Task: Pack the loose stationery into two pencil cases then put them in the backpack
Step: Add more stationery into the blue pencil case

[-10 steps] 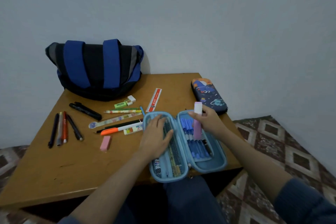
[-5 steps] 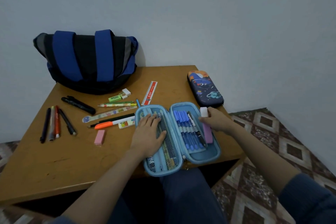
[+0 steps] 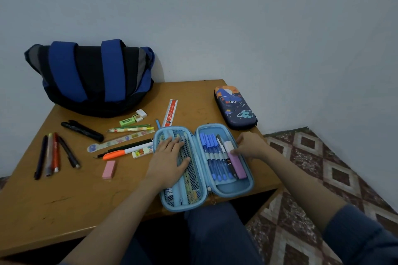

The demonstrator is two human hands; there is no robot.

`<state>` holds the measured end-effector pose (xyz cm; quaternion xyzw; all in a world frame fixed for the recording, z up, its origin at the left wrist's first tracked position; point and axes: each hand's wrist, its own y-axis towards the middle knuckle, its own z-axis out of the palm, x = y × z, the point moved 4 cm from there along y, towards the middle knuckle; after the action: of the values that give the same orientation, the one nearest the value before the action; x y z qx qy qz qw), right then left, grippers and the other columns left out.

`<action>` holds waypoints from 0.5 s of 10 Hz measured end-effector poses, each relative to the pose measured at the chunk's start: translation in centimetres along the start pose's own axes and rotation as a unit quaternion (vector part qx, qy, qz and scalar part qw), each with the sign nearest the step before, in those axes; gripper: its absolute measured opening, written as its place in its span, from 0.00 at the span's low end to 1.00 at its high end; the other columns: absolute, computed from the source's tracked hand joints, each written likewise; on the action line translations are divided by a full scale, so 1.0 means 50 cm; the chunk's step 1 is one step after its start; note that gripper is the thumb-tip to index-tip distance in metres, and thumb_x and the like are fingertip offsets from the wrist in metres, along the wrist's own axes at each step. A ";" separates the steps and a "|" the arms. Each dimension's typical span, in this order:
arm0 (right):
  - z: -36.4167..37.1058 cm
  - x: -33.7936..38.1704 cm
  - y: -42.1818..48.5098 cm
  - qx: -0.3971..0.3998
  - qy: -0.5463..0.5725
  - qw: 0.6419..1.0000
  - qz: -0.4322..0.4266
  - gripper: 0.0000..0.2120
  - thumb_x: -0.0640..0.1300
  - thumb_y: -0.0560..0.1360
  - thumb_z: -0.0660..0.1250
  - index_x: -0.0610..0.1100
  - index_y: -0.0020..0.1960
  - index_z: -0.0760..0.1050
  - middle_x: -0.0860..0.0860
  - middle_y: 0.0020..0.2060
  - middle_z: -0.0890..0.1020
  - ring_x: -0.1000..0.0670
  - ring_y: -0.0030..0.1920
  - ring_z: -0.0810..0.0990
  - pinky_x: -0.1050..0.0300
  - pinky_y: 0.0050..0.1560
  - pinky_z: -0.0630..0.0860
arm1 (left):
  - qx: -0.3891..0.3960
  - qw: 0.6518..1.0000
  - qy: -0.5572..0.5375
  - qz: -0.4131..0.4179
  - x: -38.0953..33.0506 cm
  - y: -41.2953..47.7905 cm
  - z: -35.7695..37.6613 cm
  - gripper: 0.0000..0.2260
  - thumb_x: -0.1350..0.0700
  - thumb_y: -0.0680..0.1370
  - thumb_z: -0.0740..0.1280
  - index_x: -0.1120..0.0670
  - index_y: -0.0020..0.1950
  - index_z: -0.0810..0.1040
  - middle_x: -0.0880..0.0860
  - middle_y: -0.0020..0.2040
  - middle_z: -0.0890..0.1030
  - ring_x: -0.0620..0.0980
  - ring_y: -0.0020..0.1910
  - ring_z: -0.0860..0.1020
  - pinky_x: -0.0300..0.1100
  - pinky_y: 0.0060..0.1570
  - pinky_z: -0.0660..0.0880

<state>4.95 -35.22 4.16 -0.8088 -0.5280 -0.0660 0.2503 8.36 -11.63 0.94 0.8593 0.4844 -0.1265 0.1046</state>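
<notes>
A light blue pencil case (image 3: pixel 234 191) lies open flat at the table's front edge. My left hand (image 3: pixel 170 157) rests flat on its mesh left half, over several pens and pencils. My right hand (image 3: pixel 249 146) touches a pink highlighter with a white cap (image 3: pixel 237 162), which lies in the right half beside several blue pens (image 3: pixel 212 157). A second, dark blue space-print case (image 3: pixel 234 107) lies zipped at the table's far right. The blue and black backpack (image 3: pixel 94 77) stands at the back left against the wall.
Loose on the wooden table (image 3: pixel 64 200) left of the case: several pens (image 3: pixel 51 155), a black marker (image 3: pixel 81 130), an orange highlighter (image 3: pixel 120 153), a pink eraser (image 3: pixel 109 169), green and white erasers (image 3: pixel 133 119), pencils, a patterned ruler, a red ruler (image 3: pixel 171 113).
My right hand has brought the pink highlighter down from upright above the case and laid it in the right half beside the blue pens. My left hand stayed on the mesh side.
</notes>
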 end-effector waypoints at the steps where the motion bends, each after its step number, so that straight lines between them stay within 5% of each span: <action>1: 0.006 -0.006 0.003 -0.009 0.012 1.000 0.009 0.14 0.48 0.74 0.68 0.37 0.50 0.77 0.43 0.43 0.80 0.47 0.39 0.78 0.54 0.42 0.78 | -0.001 1.000 -0.001 -0.001 0.000 0.000 -0.001 0.26 0.41 0.80 0.53 0.50 0.75 0.57 0.48 0.77 0.54 0.47 0.76 0.48 0.44 0.74 0.44; 2: 0.002 -0.008 0.000 0.002 0.064 0.998 0.016 0.15 0.49 0.75 0.68 0.36 0.42 0.77 0.43 0.36 0.79 0.47 0.34 0.77 0.57 0.33 0.76 | 0.008 1.000 0.001 -0.004 -0.001 0.000 -0.002 0.26 0.41 0.80 0.53 0.50 0.75 0.56 0.48 0.77 0.54 0.47 0.76 0.48 0.44 0.74 0.44; 3: 0.005 0.001 -0.011 0.052 0.106 0.993 0.012 0.22 0.52 0.72 0.71 0.42 0.31 0.63 0.49 0.26 0.67 0.51 0.27 0.72 0.62 0.23 0.72 | 0.013 1.000 0.001 -0.009 -0.002 0.000 -0.003 0.26 0.41 0.80 0.53 0.50 0.76 0.56 0.48 0.77 0.54 0.47 0.76 0.48 0.45 0.74 0.44; 5: 0.019 0.006 -0.011 0.034 0.095 0.995 0.024 0.17 0.42 0.70 0.73 0.44 0.33 0.64 0.48 0.33 0.70 0.49 0.36 0.73 0.57 0.31 0.76 | 0.018 1.000 0.001 -0.011 -0.004 -0.001 -0.005 0.26 0.41 0.80 0.53 0.50 0.76 0.56 0.48 0.77 0.54 0.47 0.76 0.48 0.45 0.74 0.44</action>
<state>4.45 -34.38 3.63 -0.8027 -0.4839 -0.1183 0.3279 8.26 -11.71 1.25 0.8557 0.4917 -0.1352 0.0873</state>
